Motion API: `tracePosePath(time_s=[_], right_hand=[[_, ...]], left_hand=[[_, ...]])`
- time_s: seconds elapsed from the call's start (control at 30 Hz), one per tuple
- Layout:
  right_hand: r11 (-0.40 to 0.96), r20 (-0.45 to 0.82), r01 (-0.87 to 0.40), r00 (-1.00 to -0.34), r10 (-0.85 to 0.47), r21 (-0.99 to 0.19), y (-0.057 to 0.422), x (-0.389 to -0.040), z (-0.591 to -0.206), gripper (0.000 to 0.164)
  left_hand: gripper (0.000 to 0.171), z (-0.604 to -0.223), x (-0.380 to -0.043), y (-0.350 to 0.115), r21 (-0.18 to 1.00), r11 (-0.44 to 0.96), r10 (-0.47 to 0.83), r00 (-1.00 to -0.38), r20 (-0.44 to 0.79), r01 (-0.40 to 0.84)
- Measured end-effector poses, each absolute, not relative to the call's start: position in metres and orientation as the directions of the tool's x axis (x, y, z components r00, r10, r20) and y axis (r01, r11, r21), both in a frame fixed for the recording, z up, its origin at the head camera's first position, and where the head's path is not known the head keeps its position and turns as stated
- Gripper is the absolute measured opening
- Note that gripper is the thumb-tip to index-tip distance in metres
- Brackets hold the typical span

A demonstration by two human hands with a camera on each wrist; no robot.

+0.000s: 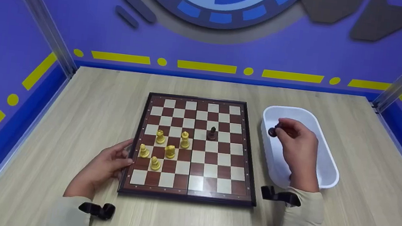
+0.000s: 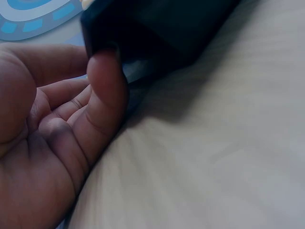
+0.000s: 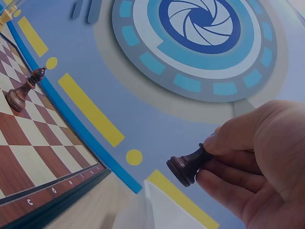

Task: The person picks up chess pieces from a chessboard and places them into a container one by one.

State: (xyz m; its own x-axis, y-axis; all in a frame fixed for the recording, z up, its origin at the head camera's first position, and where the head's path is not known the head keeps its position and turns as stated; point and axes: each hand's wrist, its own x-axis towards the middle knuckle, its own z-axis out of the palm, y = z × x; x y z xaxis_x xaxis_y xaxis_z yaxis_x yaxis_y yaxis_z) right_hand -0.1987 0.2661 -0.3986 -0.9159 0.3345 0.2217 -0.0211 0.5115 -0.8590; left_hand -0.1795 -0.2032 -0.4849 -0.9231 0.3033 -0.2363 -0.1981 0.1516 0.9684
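My right hand (image 1: pixel 300 148) pinches a dark chess piece (image 3: pixel 188 164) over the white tub (image 1: pixel 325 147); the piece's round base points away from the fingers and its top is hidden by them. My left hand (image 1: pixel 104 164) grips the left edge of the chessboard (image 1: pixel 190 198), the thumb at the rim and other fingers partly hidden below it. On the board's left half stand several yellow pieces, among them a king (image 1: pixel 185 140), a knight (image 1: pixel 170 152) and a pawn (image 1: pixel 155 164). A dark bishop (image 1: pixel 212 133) stands alone on the right half.
The board and the tub stand side by side on a light wooden table (image 1: pixel 111 90). Purple-blue panels (image 1: pixel 92 26) with yellow markings close off the back and sides. Metal posts (image 1: pixel 39 8) rise at the rear corners.
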Motion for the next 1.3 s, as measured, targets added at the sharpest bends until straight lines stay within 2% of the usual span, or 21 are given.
tracePosePath(time_s=[0.53,0.87,1.3], right_hand=[[0.532,0.149,0.07,-0.921,0.359,-0.844,0.279,-0.196,-0.399,0.028],[0.47,0.092,0.162,-0.877,0.472,-0.868,0.286,-0.193,-0.396,0.035],[0.543,0.212,0.064,-0.878,0.43,-0.837,0.276,-0.196,-0.397,0.027]], left_hand=[[0.07,-0.484,-0.177,-0.204,0.966,0.176,0.296,-0.926,-0.237,-0.191],[0.07,-0.484,-0.177,-0.205,0.971,0.151,0.322,-0.92,-0.224,-0.183],[0.07,-0.484,-0.179,-0.205,0.968,0.177,0.316,-0.921,-0.228,-0.179]])
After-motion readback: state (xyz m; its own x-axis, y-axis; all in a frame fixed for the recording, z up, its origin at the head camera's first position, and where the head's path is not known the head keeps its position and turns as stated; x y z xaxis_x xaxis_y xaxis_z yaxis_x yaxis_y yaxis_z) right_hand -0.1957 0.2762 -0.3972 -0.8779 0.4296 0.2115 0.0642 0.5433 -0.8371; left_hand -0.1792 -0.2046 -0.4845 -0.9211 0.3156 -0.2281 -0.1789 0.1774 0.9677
